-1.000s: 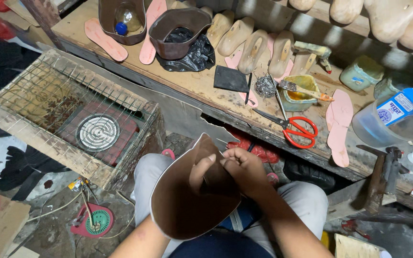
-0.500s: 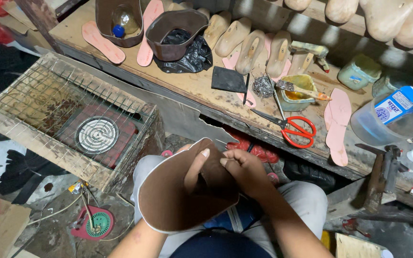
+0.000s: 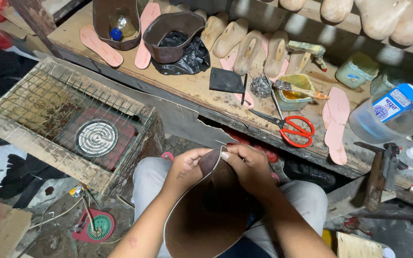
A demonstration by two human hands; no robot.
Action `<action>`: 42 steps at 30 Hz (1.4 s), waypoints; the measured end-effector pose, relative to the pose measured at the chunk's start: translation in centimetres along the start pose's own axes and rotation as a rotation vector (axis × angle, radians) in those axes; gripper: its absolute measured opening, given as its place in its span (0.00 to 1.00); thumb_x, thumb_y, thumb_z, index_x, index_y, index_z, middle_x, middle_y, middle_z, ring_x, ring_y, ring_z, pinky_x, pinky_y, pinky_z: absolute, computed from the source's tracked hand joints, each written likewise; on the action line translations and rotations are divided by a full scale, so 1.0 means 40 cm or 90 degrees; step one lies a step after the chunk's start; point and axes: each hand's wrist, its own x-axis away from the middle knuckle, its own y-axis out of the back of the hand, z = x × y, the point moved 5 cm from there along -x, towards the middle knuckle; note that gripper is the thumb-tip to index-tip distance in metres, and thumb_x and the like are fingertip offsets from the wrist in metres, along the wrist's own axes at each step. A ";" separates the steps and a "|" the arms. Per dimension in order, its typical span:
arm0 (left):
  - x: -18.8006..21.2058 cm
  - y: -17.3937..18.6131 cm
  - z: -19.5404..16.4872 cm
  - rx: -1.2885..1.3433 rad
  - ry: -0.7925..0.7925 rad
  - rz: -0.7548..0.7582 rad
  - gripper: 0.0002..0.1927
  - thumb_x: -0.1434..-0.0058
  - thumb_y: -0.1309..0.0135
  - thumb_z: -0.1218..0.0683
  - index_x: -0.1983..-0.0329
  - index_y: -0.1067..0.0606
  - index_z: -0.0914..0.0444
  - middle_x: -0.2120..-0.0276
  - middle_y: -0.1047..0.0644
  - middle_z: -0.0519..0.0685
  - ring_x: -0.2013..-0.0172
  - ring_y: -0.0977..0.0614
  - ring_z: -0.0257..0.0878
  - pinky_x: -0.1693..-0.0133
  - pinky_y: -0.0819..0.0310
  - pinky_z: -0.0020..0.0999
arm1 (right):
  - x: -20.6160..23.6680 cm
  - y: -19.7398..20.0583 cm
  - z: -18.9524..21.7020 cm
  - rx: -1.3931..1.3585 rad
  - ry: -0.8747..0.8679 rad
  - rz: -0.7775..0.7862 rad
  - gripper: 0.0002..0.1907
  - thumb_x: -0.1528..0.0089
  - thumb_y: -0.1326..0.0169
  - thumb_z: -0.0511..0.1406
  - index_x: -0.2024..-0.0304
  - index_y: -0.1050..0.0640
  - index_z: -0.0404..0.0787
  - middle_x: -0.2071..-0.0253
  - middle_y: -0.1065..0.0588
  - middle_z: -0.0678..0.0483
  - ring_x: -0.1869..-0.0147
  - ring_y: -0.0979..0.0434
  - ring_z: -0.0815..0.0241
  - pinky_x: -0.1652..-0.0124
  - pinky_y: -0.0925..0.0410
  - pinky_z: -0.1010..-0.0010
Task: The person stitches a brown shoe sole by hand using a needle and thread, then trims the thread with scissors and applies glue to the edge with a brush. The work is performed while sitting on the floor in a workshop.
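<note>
Over my lap I hold a curved brown leather piece (image 3: 211, 215), bent into an open loop with a pale edge. My left hand (image 3: 185, 169) pinches its upper left side. On the upper right edge sits my right hand (image 3: 249, 167), thumb and fingers pressed over the top rim. Both hands meet at the top of the piece. My grey-trousered knees (image 3: 146, 174) show beneath it.
A wooden workbench (image 3: 192, 91) ahead carries red-handled scissors (image 3: 292, 130), pink insoles (image 3: 335, 122), wooden shoe lasts (image 3: 244, 50), a glue pot with brush (image 3: 295, 88), a black plastic bag (image 3: 190, 57) and a plastic tub (image 3: 383, 119). A wire-caged electric coil heater (image 3: 95, 137) stands at left. A hammer (image 3: 376, 177) lies at right.
The leather piece has turned and dropped lower in my lap. Both hands have shifted up to grip its top edge together; earlier my left hand was inside the loop.
</note>
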 end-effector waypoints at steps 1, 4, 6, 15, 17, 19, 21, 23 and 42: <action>-0.002 0.028 0.012 0.007 0.023 -0.040 0.13 0.37 0.43 0.55 0.52 0.23 0.67 0.61 0.20 0.46 0.62 0.19 0.33 0.58 0.23 0.29 | -0.001 0.012 0.017 0.000 0.034 -0.008 0.08 0.39 0.41 0.32 0.59 0.17 0.34 0.62 0.17 0.50 0.58 0.18 0.62 0.56 0.28 0.73; 0.009 0.071 0.023 0.150 0.092 -0.027 0.15 0.31 0.48 0.50 0.54 0.23 0.68 0.65 0.20 0.50 0.66 0.19 0.38 0.63 0.22 0.33 | -0.004 0.049 0.067 0.015 0.146 -0.029 0.08 0.37 0.44 0.29 0.56 0.18 0.34 0.59 0.19 0.48 0.55 0.18 0.58 0.53 0.28 0.71; 0.019 0.028 0.005 0.412 0.134 0.157 0.25 0.20 0.52 0.42 0.53 0.23 0.70 0.63 0.18 0.54 0.65 0.16 0.42 0.63 0.21 0.35 | 0.000 0.057 0.096 0.045 0.235 -0.035 0.09 0.38 0.44 0.28 0.55 0.19 0.33 0.57 0.19 0.47 0.52 0.19 0.54 0.50 0.28 0.68; 0.039 -0.056 -0.109 0.311 0.158 -0.088 0.22 0.42 0.47 0.60 0.43 0.27 0.62 0.52 0.19 0.47 0.52 0.17 0.38 0.48 0.25 0.37 | -0.058 0.179 -0.054 0.302 0.214 -0.088 0.19 0.40 0.47 0.29 0.46 0.23 0.35 0.44 0.24 0.42 0.39 0.25 0.42 0.39 0.33 0.56; 0.053 -0.062 -0.122 0.278 0.130 -0.087 0.21 0.40 0.45 0.61 0.42 0.27 0.65 0.52 0.20 0.50 0.51 0.18 0.40 0.47 0.25 0.38 | -0.104 0.269 -0.146 0.453 0.086 -0.138 0.20 0.42 0.47 0.29 0.47 0.22 0.36 0.47 0.23 0.41 0.42 0.26 0.40 0.40 0.34 0.53; 0.062 -0.065 -0.124 0.263 0.102 -0.102 0.21 0.39 0.44 0.62 0.41 0.28 0.66 0.51 0.21 0.51 0.51 0.19 0.41 0.47 0.25 0.39 | -0.131 0.331 -0.233 0.558 -0.049 -0.112 0.20 0.44 0.43 0.32 0.48 0.22 0.38 0.49 0.23 0.42 0.43 0.26 0.39 0.43 0.33 0.51; 0.065 -0.068 -0.120 0.265 0.077 -0.138 0.23 0.40 0.44 0.62 0.41 0.29 0.64 0.51 0.21 0.50 0.51 0.19 0.41 0.48 0.25 0.39 | -0.142 0.364 -0.298 0.637 -0.153 -0.054 0.21 0.45 0.40 0.34 0.49 0.22 0.40 0.50 0.22 0.43 0.44 0.26 0.39 0.46 0.33 0.50; 0.064 -0.072 -0.117 0.266 0.069 -0.156 0.22 0.41 0.44 0.61 0.42 0.29 0.63 0.51 0.20 0.50 0.51 0.19 0.41 0.49 0.24 0.39 | -0.144 0.369 -0.313 0.649 -0.111 -0.057 0.21 0.47 0.39 0.35 0.50 0.21 0.41 0.51 0.22 0.44 0.44 0.26 0.40 0.47 0.34 0.50; 0.050 -0.058 -0.127 0.170 0.008 -0.137 0.23 0.42 0.43 0.64 0.42 0.28 0.64 0.51 0.21 0.48 0.50 0.20 0.36 0.45 0.29 0.35 | 0.124 0.081 -0.211 -0.252 -0.283 0.160 0.16 0.39 0.43 0.33 0.48 0.25 0.40 0.67 0.26 0.60 0.64 0.26 0.68 0.64 0.31 0.75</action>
